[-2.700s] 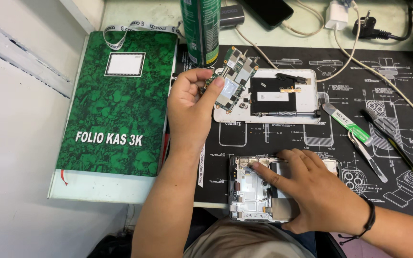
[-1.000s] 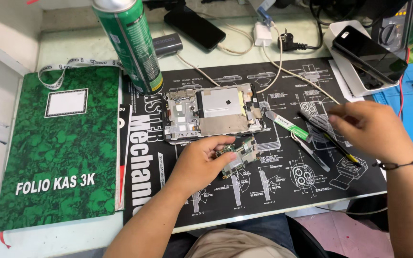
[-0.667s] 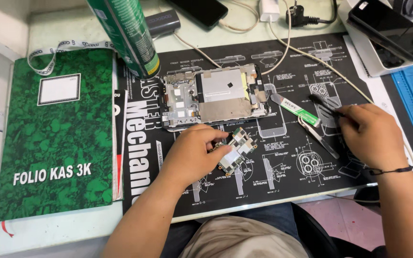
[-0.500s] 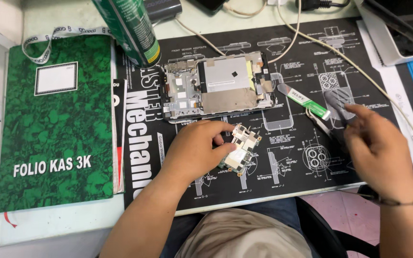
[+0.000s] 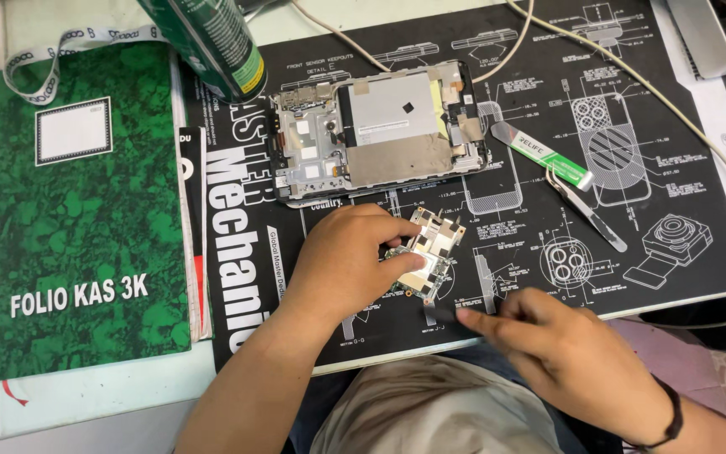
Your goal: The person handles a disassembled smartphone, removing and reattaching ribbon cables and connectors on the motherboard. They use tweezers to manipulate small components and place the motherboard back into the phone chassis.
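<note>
Black repair mat (image 5: 649,252) is covering our counter, green ledger (image 5: 86,219) lying left, opened phone chassis (image 5: 380,130) above. Our left hand (image 5: 342,265) is pinching the small circuit board (image 5: 424,252) just over the mat, below the chassis. Our right hand (image 5: 565,353) is approaching, fingers loosely curled, holding nothing visible. We are judging steadiness best kept by gripping board edges only.

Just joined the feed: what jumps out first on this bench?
The left hand pinches a small circuit board at the centre of the black repair mat, the right hand close by. Behind lies an opened phone; a green ledger book fills the left side.
</note>
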